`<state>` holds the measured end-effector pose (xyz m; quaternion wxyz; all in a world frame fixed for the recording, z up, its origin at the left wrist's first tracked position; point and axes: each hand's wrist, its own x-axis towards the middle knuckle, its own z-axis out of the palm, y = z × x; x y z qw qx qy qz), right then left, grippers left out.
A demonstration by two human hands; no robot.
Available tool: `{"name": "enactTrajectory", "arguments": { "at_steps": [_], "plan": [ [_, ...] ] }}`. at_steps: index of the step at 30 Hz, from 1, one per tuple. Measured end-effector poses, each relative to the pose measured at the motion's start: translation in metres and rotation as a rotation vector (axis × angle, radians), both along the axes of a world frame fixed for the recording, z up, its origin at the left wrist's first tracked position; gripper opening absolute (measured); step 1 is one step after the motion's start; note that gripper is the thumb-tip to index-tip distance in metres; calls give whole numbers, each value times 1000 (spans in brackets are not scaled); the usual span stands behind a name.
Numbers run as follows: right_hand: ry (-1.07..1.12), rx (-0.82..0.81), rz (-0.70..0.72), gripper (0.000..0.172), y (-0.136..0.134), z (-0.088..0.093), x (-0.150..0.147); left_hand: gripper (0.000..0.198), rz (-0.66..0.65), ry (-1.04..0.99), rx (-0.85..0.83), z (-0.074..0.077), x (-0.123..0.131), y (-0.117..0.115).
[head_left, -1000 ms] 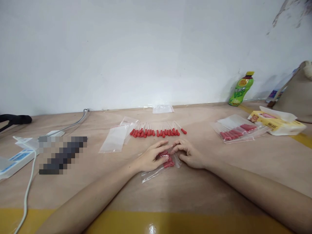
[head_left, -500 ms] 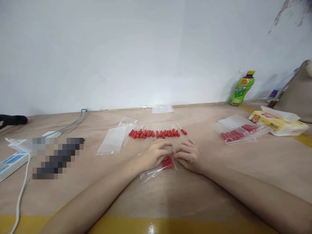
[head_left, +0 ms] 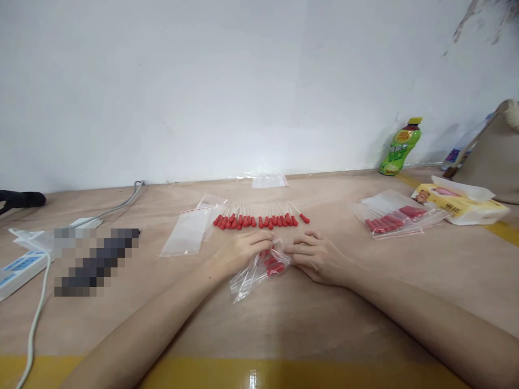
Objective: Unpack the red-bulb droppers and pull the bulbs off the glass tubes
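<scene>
In the head view, you seem to be adjusting the clear bag (head_left: 258, 271) with red pieces (head_left: 276, 268) inside, on the bench (head_left: 324, 335). Your left hand (head_left: 241, 253) bends its fingers over the bag's far left side and your right hand (head_left: 318, 258) curls against its right end; whether either pinches it, I cannot tell. Red-tipped sticks (head_left: 276, 220) lie beyond the bag. Your next move probably calls for a light, even hold so its thin sides don't crumple.
</scene>
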<state>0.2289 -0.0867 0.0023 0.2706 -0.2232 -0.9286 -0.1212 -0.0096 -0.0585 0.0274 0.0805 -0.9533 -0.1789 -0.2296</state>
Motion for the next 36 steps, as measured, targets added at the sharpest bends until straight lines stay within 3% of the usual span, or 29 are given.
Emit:
{"name": "enactTrajectory", "arguments": {
  "at_steps": [3,8,11,15,17,22,27,32,36],
  "plan": [
    [-13,-221,22,13,-4,6,0,24,74,1,-47,4,-6,2],
    [171,-565,-62,21,-5,4,-10,24,50,-2,-237,1,1,-7],
    [277,-607,-86,18,-2,-3,-19,29,152,-6,-422,0,3,-22],
    [210,-630,-159,18,0,-5,-26,67,204,-16,-581,-3,-4,-41],
    [166,-639,-174,19,-1,-5,-28,75,194,-41,-607,-6,-8,-45],
    [303,-684,-148,21,-1,-7,-27,77,172,-85,-629,-12,-9,-39],
    [419,-871,-24,28,-3,-3,-30,80,144,-110,-571,-14,-8,-31],
    [464,-861,0,16,-2,-6,-34,78,139,-114,-562,-15,-9,-31],
    [481,-824,-43,20,-2,-9,-34,78,136,-118,-570,-15,-9,-31]
  ]
}}
